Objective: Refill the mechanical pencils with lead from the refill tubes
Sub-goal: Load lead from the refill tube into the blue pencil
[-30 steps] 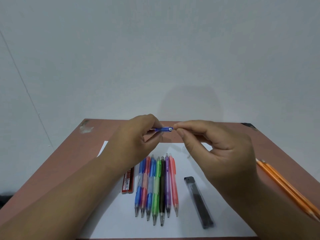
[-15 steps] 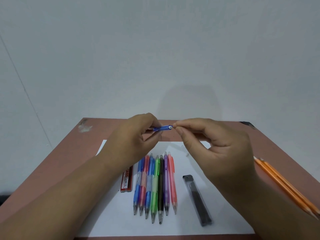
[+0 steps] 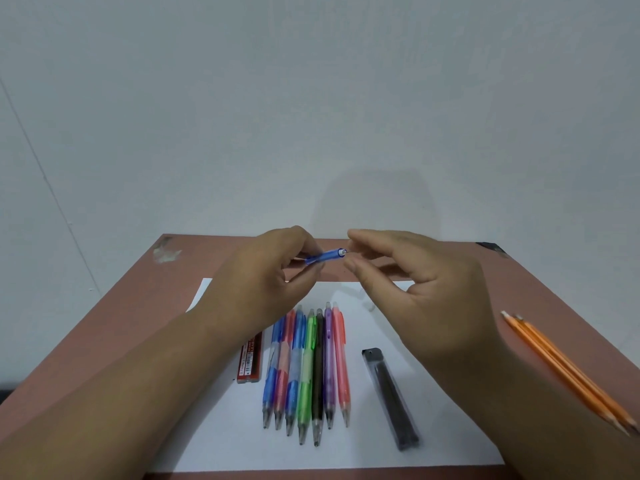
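Note:
My left hand [image 3: 273, 271] grips a blue mechanical pencil [image 3: 325, 256] above the table, its white back end pointing right. My right hand [image 3: 415, 289] hovers just right of that end, thumb and forefinger apart, nothing visible between them. Below, several coloured mechanical pencils [image 3: 306, 368] lie side by side on a white sheet [image 3: 450, 441], tips toward me. A dark, clear lead refill tube [image 3: 389, 398] lies to their right. A red lead refill case [image 3: 250, 360] lies to their left, partly under my left forearm.
Two orange wooden pencils [image 3: 568, 372] lie on the brown table [image 3: 114, 306] at the right edge. A small clear object [image 3: 369, 303] rests on the sheet behind the pencils. A pale wall stands close behind the table.
My right thumb and forefinger were pinched at the blue pencil's back end; now they have spread apart and drawn slightly away. My left hand has kept its hold.

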Available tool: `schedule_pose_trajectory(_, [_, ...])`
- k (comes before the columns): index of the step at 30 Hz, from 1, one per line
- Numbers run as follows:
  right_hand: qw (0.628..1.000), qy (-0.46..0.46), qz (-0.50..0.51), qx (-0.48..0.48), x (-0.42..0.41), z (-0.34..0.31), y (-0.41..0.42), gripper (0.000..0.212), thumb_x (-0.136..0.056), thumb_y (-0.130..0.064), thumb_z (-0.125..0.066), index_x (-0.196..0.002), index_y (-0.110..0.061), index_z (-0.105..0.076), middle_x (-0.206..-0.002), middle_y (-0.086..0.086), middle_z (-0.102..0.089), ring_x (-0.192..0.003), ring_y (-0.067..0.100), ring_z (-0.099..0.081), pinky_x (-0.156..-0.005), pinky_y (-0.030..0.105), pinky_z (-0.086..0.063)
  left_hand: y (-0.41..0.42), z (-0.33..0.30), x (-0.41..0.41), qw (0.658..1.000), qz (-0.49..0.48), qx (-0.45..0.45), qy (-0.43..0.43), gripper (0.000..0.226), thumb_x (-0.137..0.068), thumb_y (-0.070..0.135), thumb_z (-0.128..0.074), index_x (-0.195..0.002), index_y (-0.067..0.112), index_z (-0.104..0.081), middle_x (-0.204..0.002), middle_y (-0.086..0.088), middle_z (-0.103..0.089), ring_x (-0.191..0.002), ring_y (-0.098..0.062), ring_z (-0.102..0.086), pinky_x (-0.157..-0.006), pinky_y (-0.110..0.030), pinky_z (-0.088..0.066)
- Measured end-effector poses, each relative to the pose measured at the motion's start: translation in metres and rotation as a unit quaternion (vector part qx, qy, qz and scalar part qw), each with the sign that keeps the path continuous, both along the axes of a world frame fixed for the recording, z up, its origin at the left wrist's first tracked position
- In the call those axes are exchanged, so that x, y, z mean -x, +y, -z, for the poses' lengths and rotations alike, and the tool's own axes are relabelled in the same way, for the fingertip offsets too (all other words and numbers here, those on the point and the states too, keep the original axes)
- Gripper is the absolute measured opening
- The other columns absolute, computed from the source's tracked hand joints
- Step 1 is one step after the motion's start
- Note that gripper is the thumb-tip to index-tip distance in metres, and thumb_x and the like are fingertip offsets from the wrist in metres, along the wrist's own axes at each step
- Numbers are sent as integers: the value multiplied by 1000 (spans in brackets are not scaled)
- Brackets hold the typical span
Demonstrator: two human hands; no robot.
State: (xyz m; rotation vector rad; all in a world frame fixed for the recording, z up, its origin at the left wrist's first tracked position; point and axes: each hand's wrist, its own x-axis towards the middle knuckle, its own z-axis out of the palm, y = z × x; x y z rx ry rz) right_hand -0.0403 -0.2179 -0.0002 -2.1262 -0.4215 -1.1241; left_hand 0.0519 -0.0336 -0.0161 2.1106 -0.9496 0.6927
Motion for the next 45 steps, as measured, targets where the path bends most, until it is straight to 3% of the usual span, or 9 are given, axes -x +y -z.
schedule_pose_trajectory(3, [999,29,11,-11,-1,0,-1,32,-90,-16,-76,-122,-19,-74,-104,-17,-71,-100,-3,-67,-85,9,-52,0,1,-1,1000,-3,8,13,12,-89,20,-76,-99,19,-70,-93,8,-71,-86,-9,-68,-71,-37,-60])
schedule_pose_trajectory(7, [996,64,53,-22,-3,-4,-6,23,-92,-12,-73,-111,-23,-78,-97,-18,-72,-93,-3,-66,-80,10,-52,-1,0,0,998,-10,28,48,11,-89,22,-74,-96,26,-67,-93,13,-70,-88,-5,-69,-76,-34,-61])
schedule_pose_trajectory(11, [962,244,119,-15,-9,-5,-18,18,-97,-23,-65,-106,-34,-76,-91,-26,-68,-87,-6,-63,-76,10,-50,-1,-3,0,997,-20,31,73,14,-88,24,-74,-94,29,-63,-91,18,-68,-86,1,-67,-76,-23,-59])
schedule_pose_trajectory(15, [918,361,160,36,-14,2,-29,15,-98,-23,-63,-98,-30,-77,-90,-19,-70,-83,4,-65,-83,33,-57,1,-2,0,997,-35,21,61,17,-88,25,-75,-95,32,-60,-91,16,-67,-85,-2,-65,-76,-25,-58])
schedule_pose_trajectory(23, [898,418,129,45,-18,8,-32,7,-94,-26,-72,-93,-28,-79,-93,-13,-70,-85,3,-63,-71,13,-46,4,-1,-6,998,-54,5,38,14,-89,23,-75,-100,27,-67,-93,11,-67,-87,-9,-63,-79,-38,-58])
schedule_pose_trajectory(32, [908,386,109,122,-17,4,-32,15,-98,-29,-64,-85,-29,-71,-92,-19,-66,-84,-1,-59,-69,18,-47,5,-1,-7,997,-66,-6,38,15,-89,24,-74,-103,27,-68,-97,10,-67,-91,-11,-62,-80,-40,-57])
schedule_pose_trajectory(37, [975,218,42,19,-7,-6,-23,14,-90,-23,-73,-80,-33,-72,-80,-23,-67,-82,-2,-61,-67,7,-42,7,-1,-10,997,-68,-28,10,17,-88,23,-76,-103,26,-71,-96,12,-66,-89,-11,-60,-77,-37,-56])
schedule_pose_trajectory(41, [988,151,36,-4,-5,-7,-21,16,-89,-19,-74,-81,-33,-73,-83,-20,-67,-79,7,-62,-65,11,-44,7,0,-10,997,-66,-32,0,18,-86,20,-77,-102,26,-72,-95,12,-66,-89,-10,-60,-76,-30,-54])
schedule_pose_trajectory(45, [987,152,41,0,-7,-4,-22,14,-89,-19,-74,-83,-31,-75,-81,-19,-67,-81,7,-62,-67,13,-46,7,1,-11,998,-58,-35,-5,18,-86,20,-78,-102,26,-72,-95,13,-65,-88,-9,-59,-76,-25,-51])
